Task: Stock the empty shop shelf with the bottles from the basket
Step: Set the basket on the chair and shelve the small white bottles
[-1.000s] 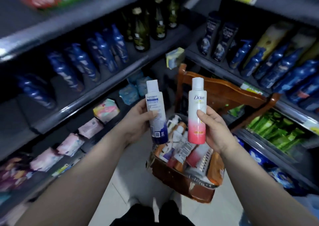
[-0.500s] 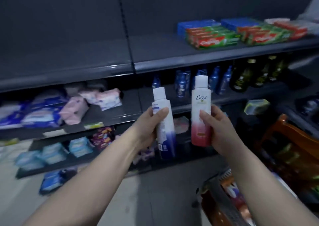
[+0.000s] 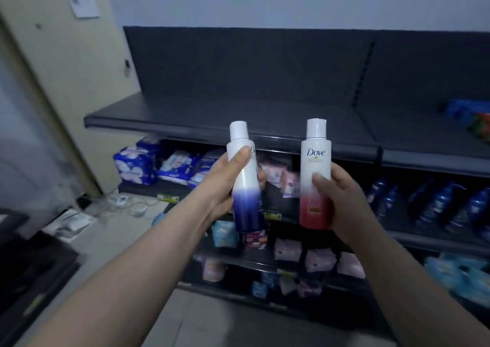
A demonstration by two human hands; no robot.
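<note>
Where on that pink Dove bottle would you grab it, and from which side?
Probably its straight mid-body, coming from the right, as the right hand does: the pink Dove bottle is upright, a plain cylinder easy to wrap round, while its white cap is narrower. That grip leaves the base free for setting on the empty shelf.

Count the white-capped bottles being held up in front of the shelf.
2: a white-and-blue bottle in the left hand, a white-and-pink Dove bottle in the right hand, both before the empty top shelf. Others may be out of view.
</note>
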